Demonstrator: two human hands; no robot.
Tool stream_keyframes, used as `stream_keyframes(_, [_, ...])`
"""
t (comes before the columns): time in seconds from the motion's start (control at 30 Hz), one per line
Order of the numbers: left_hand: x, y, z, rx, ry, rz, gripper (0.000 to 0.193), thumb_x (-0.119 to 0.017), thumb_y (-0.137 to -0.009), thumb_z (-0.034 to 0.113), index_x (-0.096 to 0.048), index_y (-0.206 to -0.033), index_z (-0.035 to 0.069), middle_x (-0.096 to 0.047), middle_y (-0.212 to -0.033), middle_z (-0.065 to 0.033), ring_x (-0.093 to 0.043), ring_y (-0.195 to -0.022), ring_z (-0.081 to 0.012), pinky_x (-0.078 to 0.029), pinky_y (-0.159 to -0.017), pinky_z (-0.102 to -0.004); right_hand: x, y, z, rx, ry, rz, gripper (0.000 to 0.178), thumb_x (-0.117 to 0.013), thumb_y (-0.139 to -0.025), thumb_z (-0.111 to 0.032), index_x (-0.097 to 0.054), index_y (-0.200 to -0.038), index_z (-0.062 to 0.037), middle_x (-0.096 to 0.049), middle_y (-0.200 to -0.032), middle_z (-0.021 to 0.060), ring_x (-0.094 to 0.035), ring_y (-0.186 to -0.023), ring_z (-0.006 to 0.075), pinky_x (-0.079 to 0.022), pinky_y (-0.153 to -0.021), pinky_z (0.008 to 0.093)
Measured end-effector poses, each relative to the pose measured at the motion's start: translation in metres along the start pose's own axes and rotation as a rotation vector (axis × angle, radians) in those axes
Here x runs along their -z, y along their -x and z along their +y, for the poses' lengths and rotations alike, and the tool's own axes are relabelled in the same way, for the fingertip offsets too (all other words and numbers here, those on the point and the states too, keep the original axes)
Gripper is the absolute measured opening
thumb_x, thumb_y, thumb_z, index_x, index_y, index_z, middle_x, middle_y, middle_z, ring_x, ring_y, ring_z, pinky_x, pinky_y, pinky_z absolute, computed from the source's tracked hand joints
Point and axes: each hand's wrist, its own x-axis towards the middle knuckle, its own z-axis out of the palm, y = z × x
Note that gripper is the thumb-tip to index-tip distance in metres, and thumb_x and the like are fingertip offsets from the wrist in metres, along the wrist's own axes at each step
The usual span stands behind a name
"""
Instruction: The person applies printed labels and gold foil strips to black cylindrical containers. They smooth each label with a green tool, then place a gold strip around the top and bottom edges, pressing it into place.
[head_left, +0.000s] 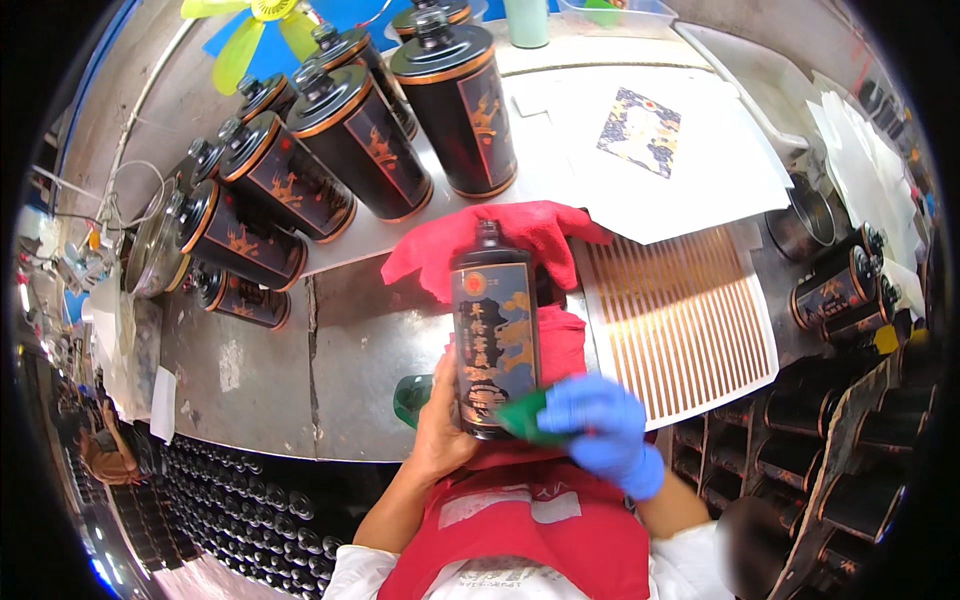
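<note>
A black bottle (490, 340) with a dark label and gold figures stands upright before me, its narrow neck at the top. My bare left hand (442, 425) grips it low on its left side. In a blue glove, my right hand (600, 430) holds a flat green scraper (535, 416) against the lower right of the label; glove and scraper are slightly blurred. A second green piece (408, 398), partly covered by my left hand, lies on the metal table. Bunched behind the bottle is a red cloth (540, 235).
Several similar black bottles (455, 130) stand at the back left, near a yellow-green fan (250, 30). Striped copper-coloured strips on a white sheet (685, 325) lie to the right, below white paper (560, 150). Bottles fill racks (800, 450) at lower right and rows (250, 510) at lower left.
</note>
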Motion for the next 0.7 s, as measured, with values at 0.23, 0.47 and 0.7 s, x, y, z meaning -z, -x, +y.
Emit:
stream_keyframes(0.23, [-0.004, 0.005, 0.023, -0.117, -0.106, 0.153, 0.082, -0.073, -0.069, -0.002, -0.031, -0.139, -0.006, -0.049, -0.132, -0.0225, -0.051, -0.121, -0.0284, -0.038, -0.1, -0.0341, 0.004, -0.069, -0.016, -0.35, 0.078, 0.058, 0.019, -0.075, -0.07, -0.001, -0.067, -0.087, -0.0037, -0.066, -0.083, 0.0075, -0.064, -0.078, 0.0193, -0.05, -0.068, 0.0295])
stream_keyframes(0.47, [-0.005, 0.012, 0.019, -0.188, -0.115, 0.222, 0.086, -0.076, -0.064, 0.0, -0.034, -0.138, -0.005, -0.052, -0.129, -0.0225, -0.051, -0.12, -0.0336, -0.035, -0.102, -0.0401, -0.017, -0.067, -0.014, 0.331, 0.48, -0.12, 0.029, -0.072, -0.062, 0.0, -0.069, -0.089, -0.0115, -0.063, -0.081, 0.006, -0.062, -0.076, 0.023, -0.051, -0.064, 0.0327])
stream_keyframes(0.7, [-0.002, 0.013, 0.013, -0.307, -0.184, 0.276, 0.086, -0.078, -0.061, 0.001, -0.037, -0.136, -0.007, -0.054, -0.125, -0.0241, -0.054, -0.114, -0.0363, -0.039, -0.098, -0.0429, -0.013, -0.047, -0.045, -0.035, 0.284, -0.077, 0.022, -0.076, -0.066, 0.001, -0.067, -0.084, -0.0056, -0.061, -0.08, 0.0049, -0.061, -0.072, 0.0188, -0.05, -0.066, 0.0288])
